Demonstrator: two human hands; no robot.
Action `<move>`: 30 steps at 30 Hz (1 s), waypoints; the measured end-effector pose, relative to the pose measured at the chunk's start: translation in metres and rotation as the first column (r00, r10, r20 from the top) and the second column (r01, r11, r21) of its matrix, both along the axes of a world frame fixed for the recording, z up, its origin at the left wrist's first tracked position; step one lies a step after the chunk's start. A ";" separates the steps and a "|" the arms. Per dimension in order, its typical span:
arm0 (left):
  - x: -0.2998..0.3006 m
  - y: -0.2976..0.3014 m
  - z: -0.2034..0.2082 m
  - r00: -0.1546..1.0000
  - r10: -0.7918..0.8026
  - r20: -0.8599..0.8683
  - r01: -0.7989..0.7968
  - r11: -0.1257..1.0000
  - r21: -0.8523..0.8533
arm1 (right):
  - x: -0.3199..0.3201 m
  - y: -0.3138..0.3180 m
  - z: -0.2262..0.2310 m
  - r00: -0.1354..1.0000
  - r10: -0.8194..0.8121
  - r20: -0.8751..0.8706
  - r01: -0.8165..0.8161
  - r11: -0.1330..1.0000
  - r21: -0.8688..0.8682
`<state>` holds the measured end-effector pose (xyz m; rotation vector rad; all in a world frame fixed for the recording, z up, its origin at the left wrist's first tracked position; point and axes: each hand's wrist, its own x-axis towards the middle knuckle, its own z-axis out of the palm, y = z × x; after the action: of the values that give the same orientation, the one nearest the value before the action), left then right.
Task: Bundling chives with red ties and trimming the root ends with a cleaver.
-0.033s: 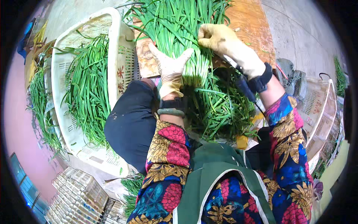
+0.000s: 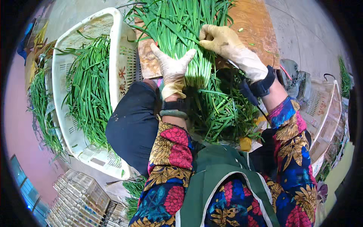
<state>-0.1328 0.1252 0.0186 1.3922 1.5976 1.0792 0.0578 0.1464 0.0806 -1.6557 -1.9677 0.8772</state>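
The biggest thing here is a long white basket on the person's left. It has holes in its sides, and lots of long greens lie inside it, with some bare room near the bottom end.

Next comes the wooden counter in front of the person. A thick bunch of long green leaves lies on it, with its pale stem ends toward the person.

The work looks partway along. The leaves on the counter are side by side, and I see no tie around them, so this bunch does not seem done. I cannot tell if the greens in the basket are finished or waiting.

Between the person's knees is a messy heap of loose greens. I cannot tell what holds it up.

On the right stands a pale basket, and I cannot tell what is in it. At the lower left, many baskets are stacked up.

Smallest are the two gloved hands. The left hand has its fingers and thumb spread wide against the stems. The right hand is at the bunch's right edge, its fingers curled near the thumb; I cannot tell if they pinch a leaf.
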 end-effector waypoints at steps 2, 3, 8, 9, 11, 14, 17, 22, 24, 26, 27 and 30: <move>0.004 -0.002 0.008 0.994 -0.013 0.109 0.013 1.000 -0.004 | -0.012 -0.013 0.022 1.000 0.007 -0.019 -0.007 1.000 0.003; 0.003 -0.001 0.002 0.997 0.005 0.080 -0.005 1.000 -0.011 | -0.017 -0.007 0.001 0.992 0.026 0.124 -0.040 0.992 0.116; 0.008 -0.002 -0.013 0.999 -0.029 -0.014 0.029 0.999 0.038 | -0.017 0.008 -0.009 0.957 -0.115 0.265 0.021 0.942 0.334; 0.007 -0.001 -0.014 0.999 -0.032 -0.014 0.032 0.999 0.034 | -0.019 0.017 -0.010 0.926 -0.165 0.338 0.061 0.952 0.299; 0.001 -0.001 -0.013 0.998 -0.034 -0.055 0.037 0.998 0.057 | -0.029 0.034 -0.002 0.914 -0.167 0.370 0.054 0.953 0.297; 0.001 -0.002 -0.007 0.999 -0.035 -0.022 0.036 0.998 0.046 | -0.045 0.058 0.010 0.892 -0.110 0.438 -0.056 0.936 0.348; 0.004 0.003 -0.013 0.999 -0.043 0.017 0.042 0.998 0.053 | -0.052 0.068 0.023 0.925 -0.039 0.378 -0.058 0.968 0.243; 0.012 0.000 -0.005 0.977 -0.055 0.208 0.057 0.998 -0.003 | -0.005 0.055 0.026 0.982 -0.167 -0.089 0.189 0.878 0.440; -0.010 -0.002 -0.001 0.999 0.029 0.032 -0.028 0.999 -0.022 | 0.003 0.032 0.021 0.927 -0.241 -0.288 0.340 0.863 0.372; -0.002 0.004 -0.008 0.995 -0.013 0.095 0.015 1.000 -0.023 | 0.053 0.008 -0.014 0.898 -0.374 -0.231 0.439 0.779 0.447; 0.008 0.004 -0.007 0.996 -0.029 0.082 0.033 0.999 -0.041 | 0.072 -0.015 -0.034 0.902 -0.421 -0.097 0.426 0.827 0.368; -0.003 0.005 0.016 0.997 -0.065 -0.033 0.061 0.992 -0.109 | 0.061 -0.053 -0.047 0.934 -0.350 0.070 0.347 0.937 0.043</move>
<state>-0.1354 0.1303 0.0345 1.3879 1.6033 0.9214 0.1189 0.0933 0.0341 -1.9663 -1.6471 0.6545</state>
